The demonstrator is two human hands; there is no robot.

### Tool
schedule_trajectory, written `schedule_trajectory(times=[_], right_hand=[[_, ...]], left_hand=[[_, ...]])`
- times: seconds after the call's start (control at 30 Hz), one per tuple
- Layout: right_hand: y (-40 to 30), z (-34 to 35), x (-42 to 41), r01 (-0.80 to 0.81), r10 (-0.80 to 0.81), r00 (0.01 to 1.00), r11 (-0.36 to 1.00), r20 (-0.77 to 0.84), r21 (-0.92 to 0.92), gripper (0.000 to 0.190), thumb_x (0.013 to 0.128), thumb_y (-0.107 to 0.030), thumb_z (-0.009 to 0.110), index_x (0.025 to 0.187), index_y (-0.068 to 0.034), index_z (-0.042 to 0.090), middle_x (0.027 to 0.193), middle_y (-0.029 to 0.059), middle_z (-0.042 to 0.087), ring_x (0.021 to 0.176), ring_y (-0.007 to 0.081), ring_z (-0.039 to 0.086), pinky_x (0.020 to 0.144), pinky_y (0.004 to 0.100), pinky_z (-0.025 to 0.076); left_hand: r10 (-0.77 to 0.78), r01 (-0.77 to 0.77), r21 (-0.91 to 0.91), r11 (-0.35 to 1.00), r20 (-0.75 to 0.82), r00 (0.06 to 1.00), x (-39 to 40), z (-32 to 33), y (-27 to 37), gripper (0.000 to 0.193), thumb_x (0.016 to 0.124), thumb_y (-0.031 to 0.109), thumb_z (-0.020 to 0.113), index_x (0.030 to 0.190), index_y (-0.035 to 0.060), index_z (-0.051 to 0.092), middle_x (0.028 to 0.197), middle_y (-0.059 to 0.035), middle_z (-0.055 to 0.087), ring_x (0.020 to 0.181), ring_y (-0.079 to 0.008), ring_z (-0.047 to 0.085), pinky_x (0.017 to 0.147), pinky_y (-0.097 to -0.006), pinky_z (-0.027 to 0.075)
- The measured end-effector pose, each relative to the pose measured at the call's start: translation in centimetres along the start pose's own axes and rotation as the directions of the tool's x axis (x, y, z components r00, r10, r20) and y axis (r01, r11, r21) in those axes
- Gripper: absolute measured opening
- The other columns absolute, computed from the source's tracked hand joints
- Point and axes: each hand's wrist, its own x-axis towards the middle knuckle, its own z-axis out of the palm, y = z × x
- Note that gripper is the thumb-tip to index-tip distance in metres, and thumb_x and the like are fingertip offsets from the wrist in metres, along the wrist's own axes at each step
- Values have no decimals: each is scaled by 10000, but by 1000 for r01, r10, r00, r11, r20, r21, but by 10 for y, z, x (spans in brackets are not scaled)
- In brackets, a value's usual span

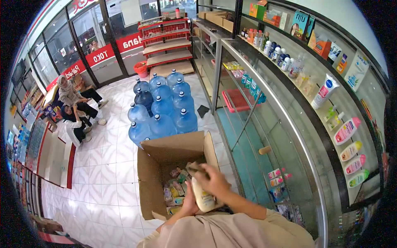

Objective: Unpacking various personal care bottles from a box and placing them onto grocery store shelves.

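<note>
A cream-coloured lotion bottle with a printed label leans in my left hand, whose fingers support its left side. My right hand is at the bottle's upper end and grips a crumpled grey-brown cloth. Both hands are over the near right part of an open cardboard box. Inside it lie several small packaged goods, partly covered by my hands. The bottle's top is hidden by my right hand and the cloth.
Several blue water jugs stand beyond the box. To the right runs a glass display case; bottles and tubes, including a Nivea tube, line the shelf above. Two people sit at the left. A red-edged stepped rack stands behind.
</note>
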Motion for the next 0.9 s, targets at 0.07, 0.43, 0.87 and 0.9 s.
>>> schedule_trajectory(times=[0.07, 0.43, 0.87, 0.9], right_hand=[[5, 25, -16, 178, -171, 982, 980, 78, -87, 482, 807, -349, 615, 1173, -50, 520, 1083, 193, 560, 964, 320, 555, 825, 373, 441], [-7, 33, -23, 411, -312, 882, 876, 354, -252, 543, 770, -246, 614, 1289, -293, 463, 1143, 123, 426, 1032, 338, 444, 875, 448, 404], [-23, 18, 4, 422, -358, 862, 899, 358, -117, 505, 755, -203, 602, 1251, -243, 514, 1171, 60, 484, 1061, 295, 471, 924, 420, 378], [-23, 28, 0, 431, -370, 857, 896, 360, -105, 513, 765, -177, 586, 1265, -250, 497, 1256, 47, 439, 1123, 299, 439, 956, 431, 347]], left_hand=[[114, -112, 47, 993, -45, 992, -4, -7, 4, 623, 893, 590, 299, 1313, 136, 369, 1207, -77, 512, 1067, -262, 519, 901, -420, 429], [192, -190, 27, 981, -128, 973, -17, -29, 15, 689, 848, 650, 340, 1251, 96, 416, 1132, -84, 546, 977, -255, 555, 841, -393, 464], [251, -242, 72, 968, -168, 953, -32, 3, 39, 652, 871, 633, 296, 1276, 135, 406, 1174, -90, 515, 1056, -286, 507, 905, -441, 418], [263, -231, 148, 962, -265, 928, -30, 3, 29, 648, 873, 630, 295, 1278, 136, 406, 1184, -87, 510, 1061, -285, 504, 914, -439, 410]])
